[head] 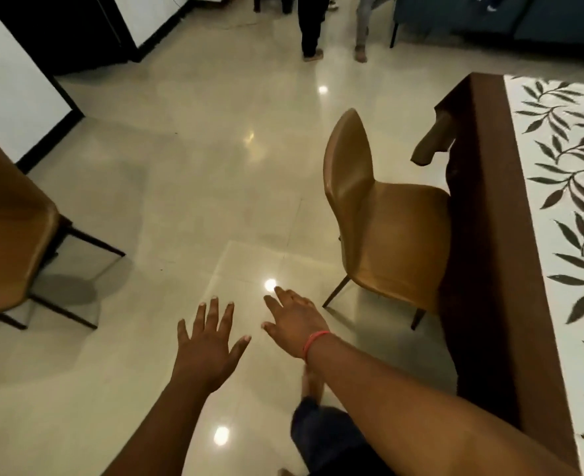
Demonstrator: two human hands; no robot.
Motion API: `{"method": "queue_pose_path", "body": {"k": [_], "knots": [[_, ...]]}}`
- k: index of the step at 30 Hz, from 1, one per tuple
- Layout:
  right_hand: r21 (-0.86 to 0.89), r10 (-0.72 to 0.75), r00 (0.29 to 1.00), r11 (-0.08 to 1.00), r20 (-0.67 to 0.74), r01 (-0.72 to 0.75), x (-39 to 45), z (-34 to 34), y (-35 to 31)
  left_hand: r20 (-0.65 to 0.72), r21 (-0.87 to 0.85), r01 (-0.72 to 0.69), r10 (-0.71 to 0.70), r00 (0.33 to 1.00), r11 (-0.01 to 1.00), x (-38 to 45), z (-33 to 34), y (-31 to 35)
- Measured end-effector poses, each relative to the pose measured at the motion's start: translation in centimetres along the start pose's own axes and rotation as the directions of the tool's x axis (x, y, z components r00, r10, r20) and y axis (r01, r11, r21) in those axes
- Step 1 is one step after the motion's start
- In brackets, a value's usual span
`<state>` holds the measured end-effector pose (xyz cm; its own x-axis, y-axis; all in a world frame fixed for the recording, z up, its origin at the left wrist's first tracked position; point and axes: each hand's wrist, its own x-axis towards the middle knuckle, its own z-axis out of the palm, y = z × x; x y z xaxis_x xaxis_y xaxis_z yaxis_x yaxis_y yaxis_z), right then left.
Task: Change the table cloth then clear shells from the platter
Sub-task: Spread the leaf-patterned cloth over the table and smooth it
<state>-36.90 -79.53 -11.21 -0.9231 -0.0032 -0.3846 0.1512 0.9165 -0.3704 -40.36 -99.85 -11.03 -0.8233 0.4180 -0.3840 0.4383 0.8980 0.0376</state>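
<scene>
A white table cloth [558, 201] with a dark leaf print and a brown border covers the table along the right edge of the head view, its brown side hanging down. My left hand [208, 341] is held out over the floor with fingers spread and holds nothing. My right hand [292, 321], with a red band at the wrist, reaches forward beside it, fingers straight and empty, left of the table. No platter or shells are in view.
A tan chair [383, 221] stands tucked against the table's side. Another tan chair [5, 231] is at the left edge. Two people's legs [313, 29] stand at the far end of the glossy tiled floor [187, 159]. A dark sofa [489, 15] sits top right.
</scene>
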Motion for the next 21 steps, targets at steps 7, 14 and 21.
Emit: {"method": "queue_pose_path", "body": {"k": [7, 14, 21], "knots": [[0.010, 0.055, 0.998, 0.998, 0.018, -0.055, 17.1, -7.3, 1.5, -0.012, 0.023, 0.001, 0.000, 1.000, 1.000, 16.7, -8.2, -4.1], [-0.011, 0.029, 0.999, 1.000, -0.020, -0.030, 34.3, -17.9, 2.1, -0.024, 0.000, 0.064, -0.064, 0.998, 0.998, 32.5, -17.6, -9.1], [0.051, 0.172, 0.983, 0.984, -0.062, -0.169, 51.2, -25.1, 4.1, -0.005, 0.055, -0.064, 0.065, 0.998, 0.996, 52.8, -24.9, -14.0]]}}
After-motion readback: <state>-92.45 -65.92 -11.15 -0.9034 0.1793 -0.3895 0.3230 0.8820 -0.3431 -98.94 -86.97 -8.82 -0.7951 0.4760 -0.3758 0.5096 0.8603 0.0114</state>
